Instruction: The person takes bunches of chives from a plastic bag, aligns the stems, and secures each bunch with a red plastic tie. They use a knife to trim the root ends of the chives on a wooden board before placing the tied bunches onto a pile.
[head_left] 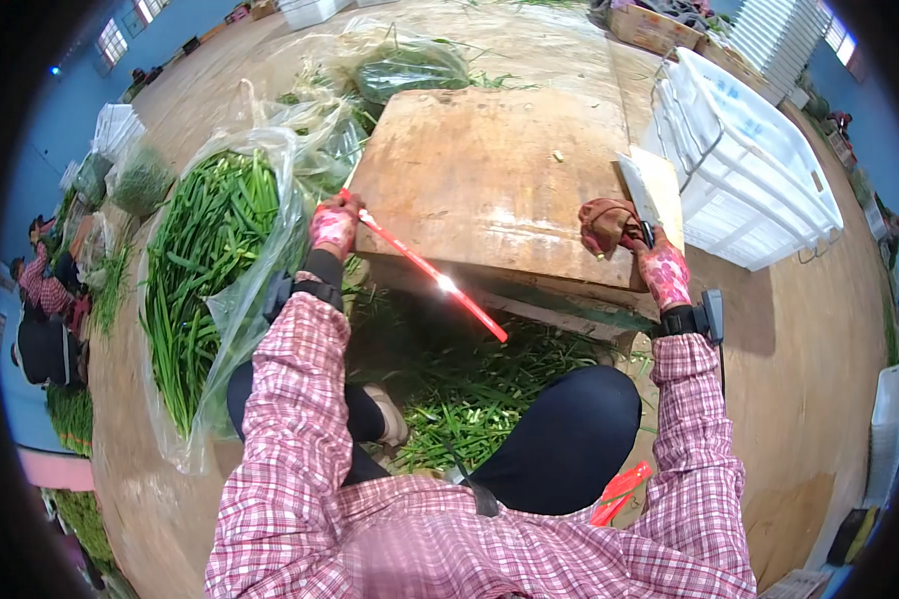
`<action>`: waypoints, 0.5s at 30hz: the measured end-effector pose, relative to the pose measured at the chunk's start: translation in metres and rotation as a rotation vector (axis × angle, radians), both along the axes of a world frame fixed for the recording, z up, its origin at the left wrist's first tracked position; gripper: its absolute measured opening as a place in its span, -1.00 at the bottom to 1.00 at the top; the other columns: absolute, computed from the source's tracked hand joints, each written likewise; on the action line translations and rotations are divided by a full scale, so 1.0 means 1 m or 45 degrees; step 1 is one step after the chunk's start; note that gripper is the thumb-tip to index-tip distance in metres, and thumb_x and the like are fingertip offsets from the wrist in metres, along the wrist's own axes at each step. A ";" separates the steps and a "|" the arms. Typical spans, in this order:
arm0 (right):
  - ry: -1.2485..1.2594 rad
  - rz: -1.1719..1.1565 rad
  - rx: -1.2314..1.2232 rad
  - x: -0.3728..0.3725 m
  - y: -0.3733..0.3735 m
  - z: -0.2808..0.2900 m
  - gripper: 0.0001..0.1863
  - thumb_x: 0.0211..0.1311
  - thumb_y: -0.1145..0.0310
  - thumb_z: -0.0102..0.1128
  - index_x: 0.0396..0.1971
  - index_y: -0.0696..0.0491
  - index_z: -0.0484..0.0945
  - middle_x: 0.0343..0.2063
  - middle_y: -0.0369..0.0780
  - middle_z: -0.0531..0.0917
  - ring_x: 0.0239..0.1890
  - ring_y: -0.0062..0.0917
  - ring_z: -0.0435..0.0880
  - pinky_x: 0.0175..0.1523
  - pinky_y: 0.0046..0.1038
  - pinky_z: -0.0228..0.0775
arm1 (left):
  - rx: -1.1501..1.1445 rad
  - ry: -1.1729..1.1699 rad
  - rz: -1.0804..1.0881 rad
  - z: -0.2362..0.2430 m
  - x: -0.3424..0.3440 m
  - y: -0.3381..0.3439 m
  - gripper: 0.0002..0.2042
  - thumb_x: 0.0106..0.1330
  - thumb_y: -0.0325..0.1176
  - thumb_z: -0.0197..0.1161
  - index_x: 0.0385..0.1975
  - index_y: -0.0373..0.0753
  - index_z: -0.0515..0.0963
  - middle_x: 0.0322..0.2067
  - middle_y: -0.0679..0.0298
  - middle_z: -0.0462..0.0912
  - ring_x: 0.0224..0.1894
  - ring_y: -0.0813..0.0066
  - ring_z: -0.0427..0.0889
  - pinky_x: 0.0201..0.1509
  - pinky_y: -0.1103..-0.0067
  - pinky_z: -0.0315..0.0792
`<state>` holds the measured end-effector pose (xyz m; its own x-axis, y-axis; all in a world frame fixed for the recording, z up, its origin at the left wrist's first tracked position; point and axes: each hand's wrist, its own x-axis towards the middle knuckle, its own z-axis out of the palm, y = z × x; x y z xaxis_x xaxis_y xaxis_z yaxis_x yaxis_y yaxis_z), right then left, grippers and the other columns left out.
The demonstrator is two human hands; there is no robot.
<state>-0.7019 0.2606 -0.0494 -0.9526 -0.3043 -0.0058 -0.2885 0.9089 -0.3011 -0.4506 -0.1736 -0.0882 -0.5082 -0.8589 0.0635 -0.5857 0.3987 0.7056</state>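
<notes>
My left hand (335, 226), in a pink-patterned glove, is closed on one end of a shiny red plastic strip (425, 265) at the left edge of a wooden board (469, 175). The strip slants down to the right, past the board's near edge. At the board's right edge my right hand (661, 268), gloved alike, is closed round the dark handle of a knife (639, 190), its broad blade pointing away from me. A crumpled brown cloth (607, 226) touches its fingers; whether they also grip it I cannot tell.
Left of the board stands a clear plastic bag of long green stalks (210, 290). Loose green cuttings (469, 414) lie between my legs. White plastic crates (744, 160) stand at the right. More red strips (621, 493) lie beside my right thigh. Another person (48, 299) sits far left.
</notes>
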 end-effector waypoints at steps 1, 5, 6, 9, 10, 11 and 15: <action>0.021 -0.017 -0.043 -0.004 0.007 -0.007 -0.41 0.22 0.04 0.12 0.16 0.08 0.37 -0.09 0.06 0.60 0.00 -0.11 0.56 0.06 -0.22 0.39 | -0.060 -0.051 -0.009 -0.001 -0.006 0.005 -0.66 0.24 -0.02 0.11 -0.30 -0.13 0.67 -0.26 0.06 0.67 -0.13 0.13 0.62 -0.02 0.37 0.41; 0.076 -0.054 -0.169 0.005 0.019 -0.018 -0.46 0.18 0.15 0.17 0.11 0.12 0.43 -0.12 0.05 0.61 -0.03 -0.12 0.58 0.05 -0.25 0.40 | -0.028 -0.015 -0.019 0.010 -0.003 0.021 -0.66 0.21 -0.04 0.13 -0.32 -0.17 0.67 -0.30 0.02 0.66 -0.18 0.05 0.61 -0.04 0.34 0.42; 0.075 -0.051 -0.182 0.010 0.022 -0.020 -0.47 0.17 0.17 0.17 0.10 0.12 0.44 -0.13 0.06 0.61 -0.04 -0.12 0.59 0.04 -0.24 0.40 | -0.113 -0.038 -0.023 0.006 -0.002 0.022 -0.67 0.21 -0.04 0.13 -0.33 -0.18 0.66 -0.30 0.02 0.66 -0.18 0.05 0.61 -0.04 0.34 0.42; 0.081 -0.110 -0.116 0.022 0.034 -0.028 -0.43 0.19 0.10 0.17 0.15 0.09 0.40 -0.14 0.05 0.61 -0.07 -0.08 0.58 0.02 -0.21 0.42 | -0.199 -0.138 -0.057 0.009 0.000 0.024 -0.67 0.24 -0.06 0.11 -0.25 -0.15 0.65 -0.27 0.04 0.66 -0.14 0.09 0.61 0.01 0.36 0.42; 0.109 -0.128 -0.056 0.033 0.030 -0.025 -0.43 0.20 0.10 0.16 0.15 0.09 0.39 -0.12 0.05 0.60 -0.06 -0.08 0.58 0.03 -0.21 0.41 | -0.305 -0.191 -0.095 0.010 0.001 0.026 -0.67 0.24 -0.05 0.12 -0.24 -0.15 0.64 -0.29 0.05 0.67 -0.15 0.11 0.62 0.01 0.37 0.43; 0.079 -0.104 -0.031 0.037 0.029 -0.021 -0.42 0.22 0.10 0.14 0.17 0.12 0.36 -0.07 0.05 0.57 -0.04 -0.09 0.57 0.06 -0.21 0.40 | -0.094 -0.029 -0.001 0.016 -0.001 0.032 -0.68 0.24 -0.06 0.12 -0.24 -0.15 0.65 -0.32 0.08 0.68 -0.17 0.16 0.64 -0.02 0.40 0.45; 0.201 -0.041 -0.045 0.025 0.032 -0.006 -0.43 0.21 0.16 0.13 0.18 0.13 0.35 -0.09 0.03 0.58 -0.03 -0.10 0.56 0.05 -0.21 0.39 | -0.027 -0.001 -0.125 0.007 -0.011 0.017 -0.66 0.22 -0.06 0.15 -0.25 -0.19 0.64 -0.34 0.10 0.69 -0.22 0.20 0.66 -0.08 0.43 0.46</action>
